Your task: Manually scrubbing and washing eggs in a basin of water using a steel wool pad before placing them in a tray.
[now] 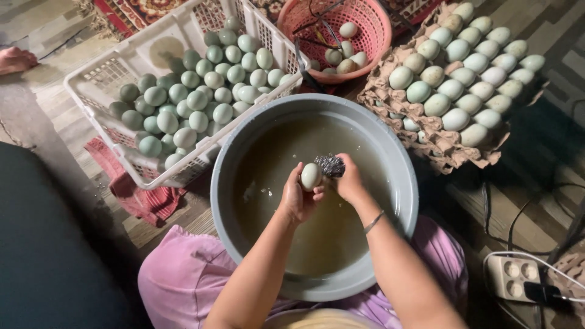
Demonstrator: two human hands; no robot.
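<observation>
Left hand [298, 194] curled around a pale egg [311, 176], fingers wrapped behind it so only the front of the shell shows. Right hand [348, 181] pinched shut on a wad of metal scouring wool [329, 164], pressed against the egg's upper right side; fingertips mostly buried in the wool and hard to separate. A thin bangle [373, 222] on the right wrist. Both hands poised over the middle of a grey round basin [407, 183] filled with murky brownish water [286, 146]; bottom lost under the cloudiness, a few pale flecks floating at the left. Near edge of the basin resting against a pink-clad lap [177, 274], with the forearms cut off at the lower frame. Up and left, touching the basin rim, a white slatted plastic crate [109, 73] heaped with greenish-blue eggs [195, 100], its far corner cropped by the top edge. Beneath the crate, a red cloth [137, 198], only partly exposed. Straight ahead, a pink round basket [378, 30] with a handful of eggs and dark thin objects inside, too tangled to identify. To the right, stacked cardboard egg trays [439, 143] carrying rows of paler eggs [463, 76]; lower layers mostly concealed. Far lower right, a white power strip [509, 274] with a dark plug and cables, dim. Upper left, a bare foot [15, 60] of somebody else, cropped. Dark, unreadable mass along the left side.
</observation>
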